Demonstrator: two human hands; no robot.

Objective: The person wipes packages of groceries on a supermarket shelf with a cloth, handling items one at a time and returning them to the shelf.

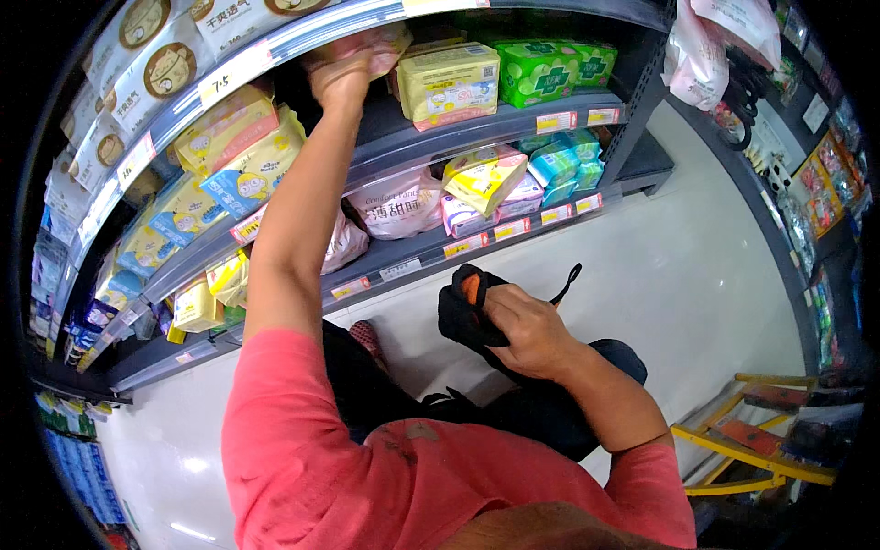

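Observation:
My left hand point(340, 79) reaches up onto a shelf, its fingers on a pinkish plastic-wrapped pack point(378, 49) under the upper shelf's edge. To its right on that shelf stand a yellow pack point(448, 82) and green packs point(543, 72). Low in front of my body, my right hand point(529, 326) is closed around a bunched black cloth point(457, 306) with an orange patch and a thin loop. On the shelf below lie a white and pink bag point(399, 206), a yellow pack point(485, 177) tilted on purple packs, and teal packs point(567, 165).
White packs point(161, 72) fill the upper shelf at left, above yellow and blue packs point(247, 180). Price tags line the shelf edges point(402, 268). A yellow-framed folding step ladder point(742, 450) stands at lower right. Pink bags point(698, 62) hang at upper right, near another goods rack.

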